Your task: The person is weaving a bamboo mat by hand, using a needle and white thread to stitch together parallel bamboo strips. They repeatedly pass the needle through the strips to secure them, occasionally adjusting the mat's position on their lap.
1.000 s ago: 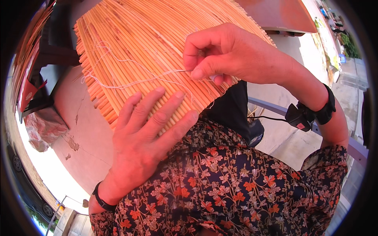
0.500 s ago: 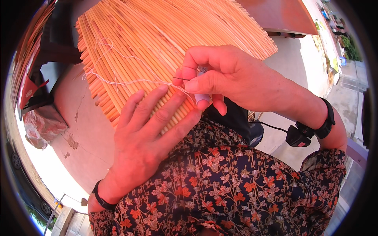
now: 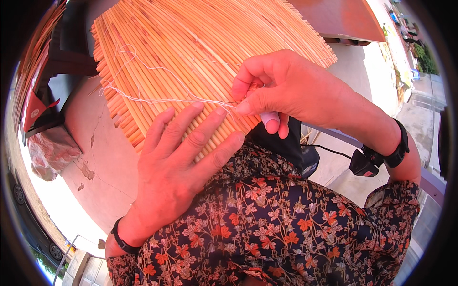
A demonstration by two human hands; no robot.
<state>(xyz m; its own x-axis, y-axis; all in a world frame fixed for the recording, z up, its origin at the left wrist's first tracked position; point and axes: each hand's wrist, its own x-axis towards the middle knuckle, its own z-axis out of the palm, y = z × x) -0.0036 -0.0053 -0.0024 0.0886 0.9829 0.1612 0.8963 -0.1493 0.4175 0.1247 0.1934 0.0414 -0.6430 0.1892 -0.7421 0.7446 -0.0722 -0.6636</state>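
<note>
A mat of thin, pale stalks (image 3: 191, 40) laid side by side lies before me, its near corner close to my lap. My left hand (image 3: 174, 164) presses flat on this corner with the fingers spread. Just beyond its fingertips, my right hand (image 3: 291, 93) pinches a thin dark needle (image 3: 231, 102) between thumb and forefinger. A dotted metal thimble ring (image 3: 255, 87) sits on a finger of that hand, and a pale wrap (image 3: 270, 117) covers another finger. White thread (image 3: 152, 100) runs from near the needle leftward over the stalks, ending in loose loops. The needle's far end is hard to make out.
A brown table-like surface (image 3: 334, 19) stands beyond the mat at the upper right. Dark furniture (image 3: 67, 64) and a plastic-wrapped bundle (image 3: 52, 150) are at the left. A black device on a cable (image 3: 363, 163) hangs by my right wrist.
My right hand has moved a little to the right, away from my left fingers, with the needle still pinched. The thread near it lies straighter. My left hand has stayed in place.
</note>
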